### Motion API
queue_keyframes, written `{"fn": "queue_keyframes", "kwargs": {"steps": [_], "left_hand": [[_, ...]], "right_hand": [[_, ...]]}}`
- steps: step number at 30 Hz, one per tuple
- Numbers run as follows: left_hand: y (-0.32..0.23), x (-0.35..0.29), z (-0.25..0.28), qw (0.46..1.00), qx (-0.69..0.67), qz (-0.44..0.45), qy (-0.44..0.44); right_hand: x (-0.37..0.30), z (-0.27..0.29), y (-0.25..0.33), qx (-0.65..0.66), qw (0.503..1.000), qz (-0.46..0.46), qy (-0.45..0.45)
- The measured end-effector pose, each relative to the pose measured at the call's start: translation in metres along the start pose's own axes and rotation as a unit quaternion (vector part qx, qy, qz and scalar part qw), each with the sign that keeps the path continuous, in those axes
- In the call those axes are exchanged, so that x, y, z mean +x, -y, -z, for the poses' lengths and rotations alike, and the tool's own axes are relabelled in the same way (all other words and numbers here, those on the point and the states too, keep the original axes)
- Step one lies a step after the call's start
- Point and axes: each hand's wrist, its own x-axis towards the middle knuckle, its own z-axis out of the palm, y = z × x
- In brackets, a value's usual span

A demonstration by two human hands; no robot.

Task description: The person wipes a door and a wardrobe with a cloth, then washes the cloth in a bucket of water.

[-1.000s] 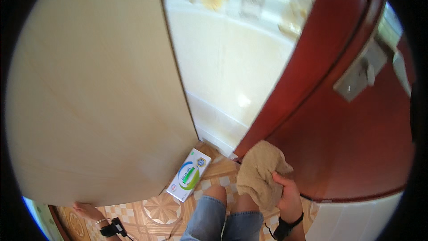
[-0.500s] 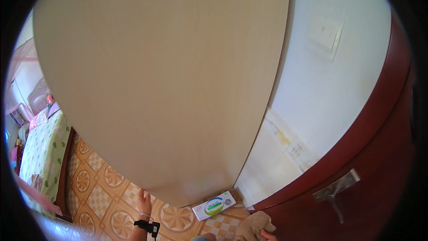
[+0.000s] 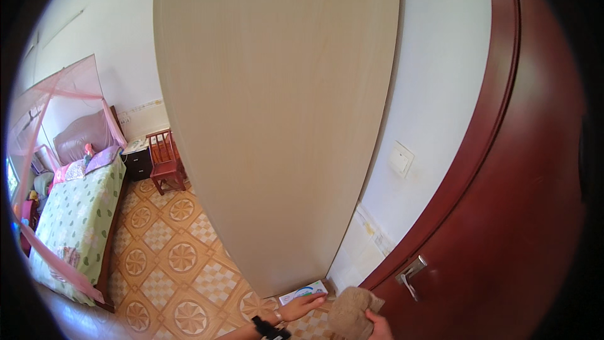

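Note:
A brown cloth (image 3: pixel 350 313), bunched and fluffy like a towel, is gripped by my right hand (image 3: pixel 379 326) at the lower edge of the view. My left hand (image 3: pixel 303 306) reaches toward the cloth with fingers stretched out, apparently empty. A bracelet and a black device (image 3: pixel 270 329) are on that wrist. Past the left hand, a white box (image 3: pixel 301 293) with blue and green print lies on the floor at the foot of a tall beige panel (image 3: pixel 283 119); the hand covers part of it.
A dark red door (image 3: pixel 503 233) with a metal handle (image 3: pixel 412 277) stands on the right, beside a white wall with a light switch (image 3: pixel 401 159). Far left are a bed (image 3: pixel 78 214) with pink netting, a red wooden chair (image 3: pixel 167 167) and a dark bedside cabinet (image 3: pixel 137 165). Patterned tiles (image 3: pixel 182 264) cover the floor.
The view has turned, bringing in the chair, the cabinet and more of the door. My left hand has moved right, from beside the panel to near the cloth. My right hand still holds the cloth.

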Motion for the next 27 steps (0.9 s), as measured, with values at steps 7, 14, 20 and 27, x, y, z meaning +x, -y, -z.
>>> {"fn": "queue_keyframes", "kwargs": {"steps": [7, 14, 20, 27], "left_hand": [[-0.089, -0.007, 0.000, 0.953, -0.298, 0.006, 0.056], [-0.139, -0.012, 0.000, 0.967, -0.254, -0.024, 0.003], [-0.135, -0.016, 0.019, 0.968, -0.226, -0.075, -0.075], [-0.131, -0.032, 0.075, 0.958, -0.241, -0.075, -0.134]], "right_hand": [[0.021, -0.030, 0.041, -0.042, 0.997, 0.007, 0.057], [0.023, -0.052, 0.064, -0.101, 0.993, 0.040, 0.044], [0.064, -0.057, 0.048, -0.129, 0.989, 0.072, 0.009], [0.103, -0.095, 0.026, -0.257, 0.955, 0.135, -0.063]]}}
